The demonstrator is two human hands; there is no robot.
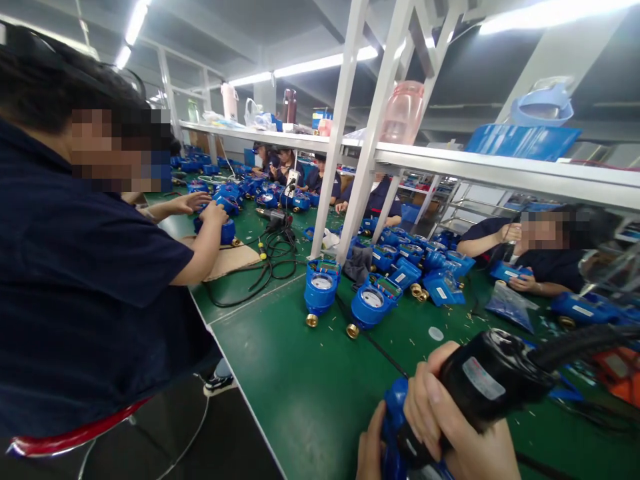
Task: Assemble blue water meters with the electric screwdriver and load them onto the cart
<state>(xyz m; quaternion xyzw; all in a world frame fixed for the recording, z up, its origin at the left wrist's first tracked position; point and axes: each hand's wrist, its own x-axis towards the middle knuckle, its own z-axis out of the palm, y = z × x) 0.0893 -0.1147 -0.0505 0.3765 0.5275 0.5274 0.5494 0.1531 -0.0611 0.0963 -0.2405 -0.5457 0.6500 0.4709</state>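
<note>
The right hand (453, 417) has its grip clamped on the driver (493, 380), long axis slanting down-left onto the meter (395, 407) (just beneath). The left hand (369, 453) touches the meter's left side; I cannot tell its grip

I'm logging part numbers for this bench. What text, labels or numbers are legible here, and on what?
No text can be read.
Pale label on the black power screwdriver in the right hand: blurred.
White labels on the blue meter covers: too small.
Dial of the nearest water meter: unreadable.

Left hand (371, 452), blue meter (395, 413): partly beyond bottom edge.
</note>
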